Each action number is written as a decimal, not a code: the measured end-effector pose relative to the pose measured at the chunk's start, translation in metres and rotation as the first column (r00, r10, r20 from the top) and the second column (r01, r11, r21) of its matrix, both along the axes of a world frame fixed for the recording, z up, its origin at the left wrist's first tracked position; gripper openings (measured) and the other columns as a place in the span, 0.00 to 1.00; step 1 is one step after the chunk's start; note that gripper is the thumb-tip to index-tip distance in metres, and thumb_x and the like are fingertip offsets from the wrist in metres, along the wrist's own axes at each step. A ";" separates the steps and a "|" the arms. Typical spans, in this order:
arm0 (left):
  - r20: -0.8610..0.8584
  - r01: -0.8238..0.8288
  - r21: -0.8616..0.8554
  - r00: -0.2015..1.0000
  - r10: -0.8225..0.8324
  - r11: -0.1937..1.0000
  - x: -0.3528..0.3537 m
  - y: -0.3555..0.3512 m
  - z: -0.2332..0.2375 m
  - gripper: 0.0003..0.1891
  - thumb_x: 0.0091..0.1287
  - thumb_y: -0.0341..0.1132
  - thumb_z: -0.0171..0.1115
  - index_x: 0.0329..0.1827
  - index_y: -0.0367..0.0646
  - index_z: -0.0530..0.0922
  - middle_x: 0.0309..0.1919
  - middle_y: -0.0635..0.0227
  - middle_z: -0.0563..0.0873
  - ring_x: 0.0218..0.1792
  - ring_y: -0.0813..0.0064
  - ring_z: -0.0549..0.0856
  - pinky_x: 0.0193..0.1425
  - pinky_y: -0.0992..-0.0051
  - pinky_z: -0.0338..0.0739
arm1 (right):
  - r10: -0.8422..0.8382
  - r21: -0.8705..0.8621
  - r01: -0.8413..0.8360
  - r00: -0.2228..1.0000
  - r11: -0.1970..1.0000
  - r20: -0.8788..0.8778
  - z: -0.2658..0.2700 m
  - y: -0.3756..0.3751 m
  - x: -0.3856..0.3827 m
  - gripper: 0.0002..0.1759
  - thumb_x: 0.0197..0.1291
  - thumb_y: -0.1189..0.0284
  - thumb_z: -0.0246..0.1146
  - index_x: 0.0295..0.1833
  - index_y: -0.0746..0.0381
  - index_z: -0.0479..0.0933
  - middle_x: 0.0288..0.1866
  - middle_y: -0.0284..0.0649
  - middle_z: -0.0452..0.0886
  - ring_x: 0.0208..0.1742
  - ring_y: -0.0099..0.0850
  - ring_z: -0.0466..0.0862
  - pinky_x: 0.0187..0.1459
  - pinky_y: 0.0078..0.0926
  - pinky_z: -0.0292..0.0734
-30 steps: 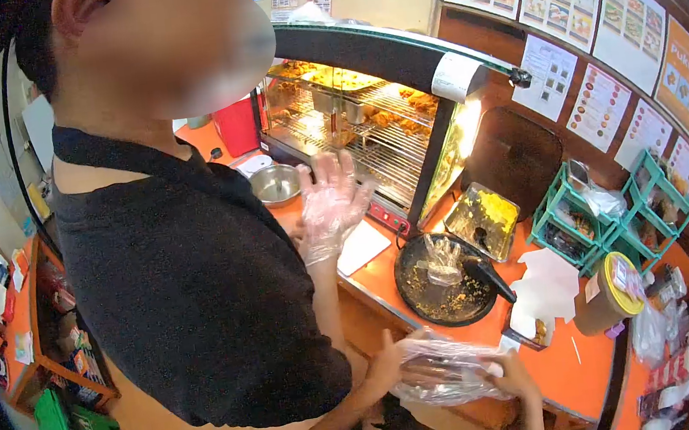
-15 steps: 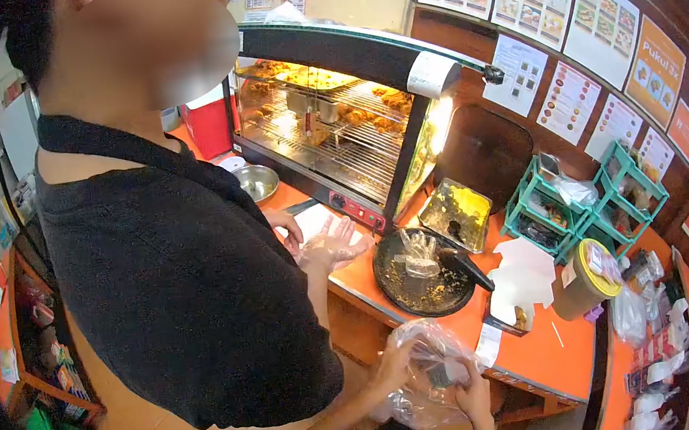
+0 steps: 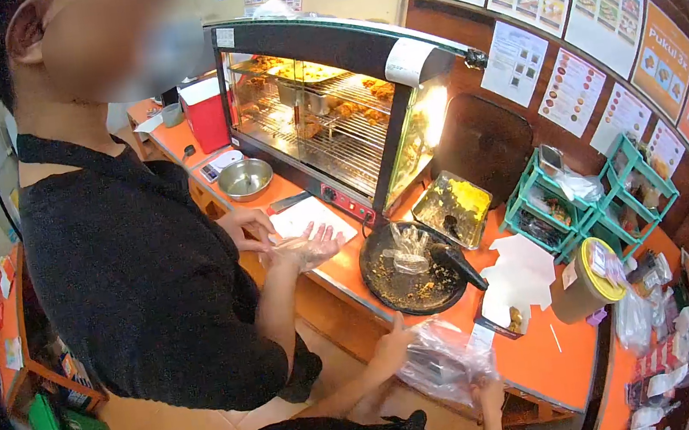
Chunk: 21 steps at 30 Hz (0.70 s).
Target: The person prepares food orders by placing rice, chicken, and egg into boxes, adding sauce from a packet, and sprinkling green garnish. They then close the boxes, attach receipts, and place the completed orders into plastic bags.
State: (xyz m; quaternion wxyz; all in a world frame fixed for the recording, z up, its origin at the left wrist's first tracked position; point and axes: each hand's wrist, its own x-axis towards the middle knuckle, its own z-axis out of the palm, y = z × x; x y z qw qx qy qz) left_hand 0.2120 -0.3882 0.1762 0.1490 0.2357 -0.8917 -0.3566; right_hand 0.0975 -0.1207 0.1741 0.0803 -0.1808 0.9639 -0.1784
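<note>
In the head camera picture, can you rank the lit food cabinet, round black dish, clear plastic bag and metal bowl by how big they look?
1. Lit food cabinet
2. Round black dish and clear plastic bag: too alike to rank; the bag is crumpled.
3. Metal bowl

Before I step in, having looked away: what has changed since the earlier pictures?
The co-worker's raised hand came down beside their other hand. The wearer's left hand and right hand still hold the clear plastic bag; the round black mortar stays put.
</note>
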 end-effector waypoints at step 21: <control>0.059 0.952 0.278 -0.152 -0.987 -0.130 -0.106 0.156 0.305 0.46 0.35 0.69 0.74 0.34 0.29 0.72 0.35 0.50 0.78 0.37 0.53 0.82 0.37 0.58 0.79 | 0.187 -0.202 -0.178 0.982 0.963 0.025 0.049 0.235 -0.365 0.22 0.57 0.60 0.65 0.43 0.71 0.77 0.39 0.38 0.71 0.36 0.33 0.77 0.42 0.34 0.74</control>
